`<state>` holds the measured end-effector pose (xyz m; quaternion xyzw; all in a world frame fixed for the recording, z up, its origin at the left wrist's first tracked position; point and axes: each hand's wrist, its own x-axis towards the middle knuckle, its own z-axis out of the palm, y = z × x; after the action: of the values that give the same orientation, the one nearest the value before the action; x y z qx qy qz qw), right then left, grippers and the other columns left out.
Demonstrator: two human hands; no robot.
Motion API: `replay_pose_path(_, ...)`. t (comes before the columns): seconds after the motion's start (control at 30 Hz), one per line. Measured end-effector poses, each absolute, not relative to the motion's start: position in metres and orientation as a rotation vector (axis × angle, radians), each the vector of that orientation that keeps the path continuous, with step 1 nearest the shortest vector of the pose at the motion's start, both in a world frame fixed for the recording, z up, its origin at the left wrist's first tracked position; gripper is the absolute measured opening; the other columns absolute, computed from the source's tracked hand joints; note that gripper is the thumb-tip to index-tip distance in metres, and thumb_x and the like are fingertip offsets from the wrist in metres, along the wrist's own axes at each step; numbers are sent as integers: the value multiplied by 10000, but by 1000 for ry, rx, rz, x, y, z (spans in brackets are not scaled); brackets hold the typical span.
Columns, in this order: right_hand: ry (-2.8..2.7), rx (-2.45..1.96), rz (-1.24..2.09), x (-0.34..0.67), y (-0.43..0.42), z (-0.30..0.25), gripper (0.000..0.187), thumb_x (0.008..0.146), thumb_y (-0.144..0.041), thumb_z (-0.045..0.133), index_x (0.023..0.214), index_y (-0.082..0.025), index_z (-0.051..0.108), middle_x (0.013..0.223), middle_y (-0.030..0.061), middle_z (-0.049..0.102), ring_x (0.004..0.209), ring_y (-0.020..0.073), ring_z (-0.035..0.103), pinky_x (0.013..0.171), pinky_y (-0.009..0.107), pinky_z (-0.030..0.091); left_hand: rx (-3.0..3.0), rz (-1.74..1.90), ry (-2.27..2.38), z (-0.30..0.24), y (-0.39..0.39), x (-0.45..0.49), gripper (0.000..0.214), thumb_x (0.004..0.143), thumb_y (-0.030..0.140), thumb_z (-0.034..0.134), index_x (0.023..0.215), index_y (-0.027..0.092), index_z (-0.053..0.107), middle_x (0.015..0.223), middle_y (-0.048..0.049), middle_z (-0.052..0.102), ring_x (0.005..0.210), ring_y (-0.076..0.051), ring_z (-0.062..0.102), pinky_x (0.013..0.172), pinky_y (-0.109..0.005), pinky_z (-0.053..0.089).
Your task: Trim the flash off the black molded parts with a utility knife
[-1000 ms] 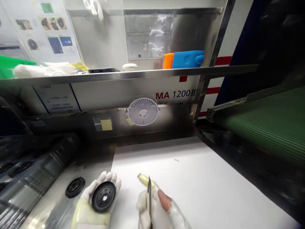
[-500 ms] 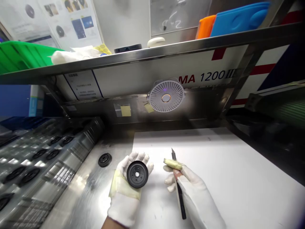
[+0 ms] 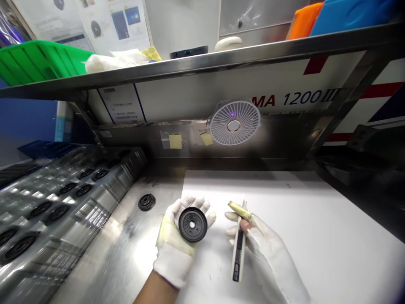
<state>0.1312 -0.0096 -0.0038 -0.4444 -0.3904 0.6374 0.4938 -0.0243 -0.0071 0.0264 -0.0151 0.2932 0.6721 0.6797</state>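
My left hand [image 3: 177, 245], in a white glove with yellowish tape across the palm, holds a round black disc part [image 3: 193, 224] with a centre hole, face up toward me. My right hand [image 3: 262, 249], also gloved, grips a slim knife-like tool [image 3: 238, 249] whose blade tip points away from me, beside a taped forefinger. Both hands hover over the near left part of a white sheet [image 3: 316, 228]. A second black disc [image 3: 147, 202] lies on the steel bench to the left of my left hand.
A clear plastic tray [image 3: 47, 211] holding several black discs slopes along the left. A small white fan [image 3: 234, 122] hangs under a steel shelf [image 3: 202, 63] carrying a green bin [image 3: 34, 63], cloths, orange and blue items. Papers hang behind.
The view has swung left and down, bringing the tray of discs into sight. My hands shifted slightly right in view; the tool rolled in my right hand to show its pale side.
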Motion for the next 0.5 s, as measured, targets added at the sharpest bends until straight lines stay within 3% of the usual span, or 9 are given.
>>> replay_pose_path(0.3, -895, -1029, 1568, 130, -10, 0, 398, 806, -434, 561, 1146, -232, 523, 1112, 54, 568, 757, 152, 573, 682, 248, 486, -49, 1495, 709, 30, -9, -22, 119, 758, 247, 537, 785, 147, 597, 936, -97, 648, 992, -292, 574, 855, -488, 437)
replay_pose_path(0.5, -896, -1010, 1550, 132, -11, 4, 374, 790, -366, 582, 1133, -221, 550, 1157, 66, 542, 835, 208, 583, 751, 322, 485, -60, 1466, 702, 28, -7, -24, 113, 746, 256, 553, 777, 153, 588, 940, -92, 642, 1004, -291, 567, 856, -485, 441)
